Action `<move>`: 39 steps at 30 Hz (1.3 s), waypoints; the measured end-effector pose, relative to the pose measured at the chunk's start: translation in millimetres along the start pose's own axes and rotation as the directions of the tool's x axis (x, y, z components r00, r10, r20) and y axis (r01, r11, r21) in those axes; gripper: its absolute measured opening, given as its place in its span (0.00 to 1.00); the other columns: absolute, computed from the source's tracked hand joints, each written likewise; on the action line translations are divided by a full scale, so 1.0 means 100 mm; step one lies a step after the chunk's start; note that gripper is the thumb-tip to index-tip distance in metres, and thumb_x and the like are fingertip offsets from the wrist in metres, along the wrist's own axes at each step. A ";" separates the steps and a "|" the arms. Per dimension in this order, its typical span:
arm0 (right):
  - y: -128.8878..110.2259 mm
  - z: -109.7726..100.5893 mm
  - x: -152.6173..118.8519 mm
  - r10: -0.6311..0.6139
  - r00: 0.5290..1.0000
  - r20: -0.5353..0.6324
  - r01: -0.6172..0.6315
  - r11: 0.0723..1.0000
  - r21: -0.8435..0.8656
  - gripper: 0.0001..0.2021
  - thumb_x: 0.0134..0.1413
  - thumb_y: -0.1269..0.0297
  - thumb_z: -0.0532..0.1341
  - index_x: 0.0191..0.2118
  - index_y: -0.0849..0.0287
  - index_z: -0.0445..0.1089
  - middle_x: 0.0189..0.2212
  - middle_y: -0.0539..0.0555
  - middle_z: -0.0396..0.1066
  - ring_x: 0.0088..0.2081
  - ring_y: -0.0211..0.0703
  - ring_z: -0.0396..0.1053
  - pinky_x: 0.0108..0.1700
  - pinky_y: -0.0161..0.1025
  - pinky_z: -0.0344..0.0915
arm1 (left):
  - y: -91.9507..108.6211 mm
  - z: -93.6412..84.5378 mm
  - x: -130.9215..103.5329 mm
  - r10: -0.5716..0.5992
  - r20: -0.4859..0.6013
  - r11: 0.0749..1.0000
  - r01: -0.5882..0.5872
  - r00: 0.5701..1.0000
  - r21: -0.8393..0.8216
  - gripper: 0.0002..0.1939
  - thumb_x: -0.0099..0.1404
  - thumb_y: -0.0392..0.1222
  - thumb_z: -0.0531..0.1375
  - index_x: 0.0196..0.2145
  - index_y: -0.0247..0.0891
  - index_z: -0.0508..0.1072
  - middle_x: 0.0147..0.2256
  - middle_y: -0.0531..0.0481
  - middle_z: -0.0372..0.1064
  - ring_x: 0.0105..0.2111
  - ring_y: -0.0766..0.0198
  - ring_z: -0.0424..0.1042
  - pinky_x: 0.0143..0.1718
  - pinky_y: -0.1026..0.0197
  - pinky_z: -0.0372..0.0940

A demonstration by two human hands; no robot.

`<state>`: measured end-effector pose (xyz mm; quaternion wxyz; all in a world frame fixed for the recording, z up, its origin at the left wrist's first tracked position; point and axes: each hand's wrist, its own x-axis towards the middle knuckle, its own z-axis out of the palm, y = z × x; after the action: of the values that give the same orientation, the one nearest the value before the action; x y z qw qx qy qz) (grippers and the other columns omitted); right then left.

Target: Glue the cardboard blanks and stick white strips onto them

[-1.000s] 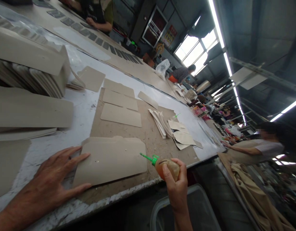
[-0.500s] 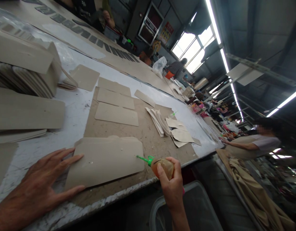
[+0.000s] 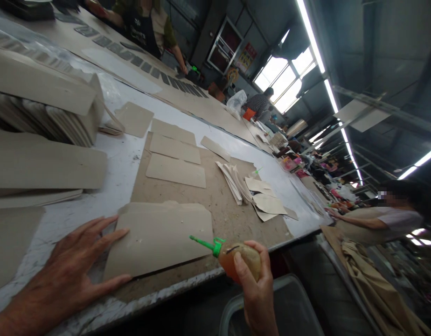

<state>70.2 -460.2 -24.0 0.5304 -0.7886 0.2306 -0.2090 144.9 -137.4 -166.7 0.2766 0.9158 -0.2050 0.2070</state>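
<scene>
Left hand (image 3: 72, 268): open, fingers spread, fingertips on the left end of the sheet (image 3: 159, 240).
Right hand (image 3: 256, 275): gripping the bottle (image 3: 231, 263).
Nozzle (image 3: 204, 244): green, pointing left above the sheet's right part; whether its tip touches, cannot tell.
Sheet: flat on the board (image 3: 229, 224), near the table's (image 3: 119, 170) front edge.
Pieces (image 3: 175, 171): three in a row, farther from that edge.
Strips (image 3: 232, 183): loosely piled right of the pieces.
Bin (image 3: 297, 305): below the table's front edge.
</scene>
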 end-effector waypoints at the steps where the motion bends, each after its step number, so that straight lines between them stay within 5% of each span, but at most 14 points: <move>1: -0.02 0.05 -0.04 -0.005 1.000 0.011 0.005 1.000 0.008 0.26 0.55 0.41 0.68 0.51 0.54 0.67 0.37 0.52 0.76 0.36 0.48 0.74 0.39 0.41 0.71 | 0.02 -0.01 -0.02 -0.009 0.004 1.000 0.009 1.000 0.003 0.32 0.65 0.58 0.62 0.63 0.50 0.60 0.66 0.41 0.57 0.65 0.38 0.58 0.65 0.38 0.55; 10: -0.22 0.87 -0.14 -0.195 0.956 0.219 0.209 0.977 -0.043 0.21 0.59 0.46 0.66 0.51 0.53 0.68 0.41 0.53 0.74 0.40 0.50 0.74 0.44 0.43 0.70 | 0.15 -0.11 -0.11 0.017 -0.039 0.998 -0.014 0.999 0.057 0.41 0.57 0.55 0.70 0.65 0.48 0.64 0.65 0.45 0.64 0.66 0.44 0.59 0.67 0.46 0.54; 15: -0.24 1.12 -0.12 -0.276 0.918 0.284 0.305 0.950 -0.063 0.18 0.60 0.50 0.65 0.50 0.53 0.68 0.42 0.54 0.72 0.44 0.51 0.73 0.50 0.47 0.69 | 0.17 -0.12 -0.10 0.080 -0.062 0.995 -0.075 0.995 0.070 0.42 0.58 0.55 0.70 0.66 0.44 0.62 0.63 0.46 0.67 0.64 0.46 0.60 0.67 0.50 0.51; 21: -0.28 1.21 -0.13 -0.284 0.908 0.309 0.323 0.943 -0.081 0.17 0.61 0.50 0.64 0.50 0.53 0.67 0.44 0.54 0.71 0.44 0.49 0.72 0.50 0.47 0.69 | 0.16 -0.16 -0.06 0.138 -0.058 0.989 -0.134 0.989 0.060 0.38 0.60 0.52 0.69 0.64 0.41 0.65 0.64 0.43 0.64 0.65 0.47 0.58 0.68 0.52 0.47; 32: -0.28 1.10 -0.07 -0.342 0.907 0.245 0.385 0.910 -0.157 0.17 0.61 0.51 0.65 0.50 0.52 0.69 0.44 0.55 0.71 0.43 0.51 0.72 0.49 0.48 0.69 | 0.19 -0.12 -0.09 0.034 -0.092 0.999 -0.035 0.995 -0.014 0.32 0.59 0.50 0.70 0.59 0.49 0.68 0.63 0.47 0.66 0.63 0.46 0.62 0.65 0.47 0.53; 39: -0.27 0.97 0.01 -0.369 0.905 0.211 0.410 0.890 -0.202 0.15 0.61 0.52 0.64 0.50 0.51 0.68 0.45 0.53 0.70 0.43 0.50 0.72 0.47 0.45 0.67 | 0.04 -0.10 -0.08 0.177 -0.100 0.981 -0.168 0.979 0.093 0.30 0.63 0.55 0.67 0.60 0.47 0.70 0.62 0.45 0.68 0.60 0.47 0.65 0.59 0.49 0.59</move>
<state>130.3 -380.1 -32.8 0.3951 -0.8919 0.0457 -0.2153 133.1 -132.7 -161.5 0.2295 0.8928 -0.2598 0.2877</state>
